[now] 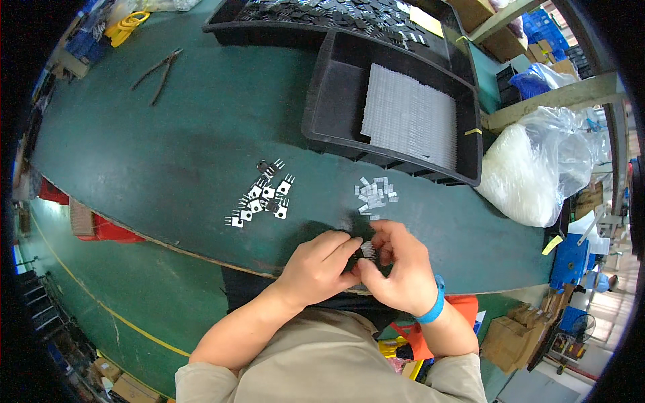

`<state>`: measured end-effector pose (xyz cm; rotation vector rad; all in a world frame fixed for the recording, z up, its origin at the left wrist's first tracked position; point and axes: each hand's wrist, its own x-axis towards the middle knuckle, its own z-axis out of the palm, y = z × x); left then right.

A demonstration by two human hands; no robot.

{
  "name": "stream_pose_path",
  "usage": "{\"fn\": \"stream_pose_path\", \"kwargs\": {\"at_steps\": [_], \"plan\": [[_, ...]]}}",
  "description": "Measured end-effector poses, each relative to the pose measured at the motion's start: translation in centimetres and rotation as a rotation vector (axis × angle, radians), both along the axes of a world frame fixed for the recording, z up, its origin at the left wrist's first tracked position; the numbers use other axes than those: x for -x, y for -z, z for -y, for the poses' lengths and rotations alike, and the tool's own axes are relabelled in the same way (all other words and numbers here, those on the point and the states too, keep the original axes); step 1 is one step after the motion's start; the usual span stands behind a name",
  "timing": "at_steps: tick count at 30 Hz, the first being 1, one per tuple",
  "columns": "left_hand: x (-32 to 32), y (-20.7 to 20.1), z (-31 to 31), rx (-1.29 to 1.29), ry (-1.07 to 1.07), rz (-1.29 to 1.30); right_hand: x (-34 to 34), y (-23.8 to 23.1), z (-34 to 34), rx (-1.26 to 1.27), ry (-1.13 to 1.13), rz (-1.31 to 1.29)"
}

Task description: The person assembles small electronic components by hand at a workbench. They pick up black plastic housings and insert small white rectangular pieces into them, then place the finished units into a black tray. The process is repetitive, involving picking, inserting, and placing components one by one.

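Observation:
Near the table's front edge, my left hand (318, 264) and my right hand (402, 270) meet around a small bunch of black transistors with silver legs (367, 250). The fingers of both are closed on it and partly hide it. A blue band circles my right wrist. To the left of my hands lies a loose pile of transistors (268, 193), most with the silvery tab up and a few with the black side up. Just beyond my right hand, several small pale grey rectangular pieces (371, 194) lie scattered.
A black tray (321, 101) holding a ribbed translucent sheet stands beyond the pale pieces. Behind it, a larger black bin (269, 31) is heaped with dark parts. Pliers (161, 72) lie at the far left, and a clear plastic bag (527, 168) with white contents slumps at the right.

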<state>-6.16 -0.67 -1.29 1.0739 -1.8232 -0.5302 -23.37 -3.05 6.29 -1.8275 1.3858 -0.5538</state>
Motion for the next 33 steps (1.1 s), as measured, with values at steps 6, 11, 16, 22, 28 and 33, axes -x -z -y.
{"fn": "stream_pose_path", "kwargs": {"at_steps": [6, 11, 16, 22, 28, 33], "plan": [[0.2, -0.1, 0.1, 0.027, -0.01, 0.015, 1.4, 0.6, 0.0, 0.017, 0.013, -0.05], [0.1, 0.1, 0.0, 0.013, -0.002, 0.005, 0.8, 0.7, 0.1, -0.029, 0.039, -0.005], [-0.3, -0.6, 0.2, -0.268, -0.024, -0.23, 2.2, 1.5, 3.2, 0.16, 0.088, -0.091], [-0.8, -0.5, 0.5, -0.336, -0.012, -0.344, 2.4, 3.9, 4.5, 0.303, -0.146, -0.195], [-1.0, -0.4, 0.5, -0.369, -0.004, -0.384, 2.9, 3.6, 4.0, 0.224, -0.18, -0.213], [-1.2, -0.6, 0.6, -0.373, 0.018, -0.38, 2.9, 1.6, 2.8, 0.037, -0.152, 0.225]]}}
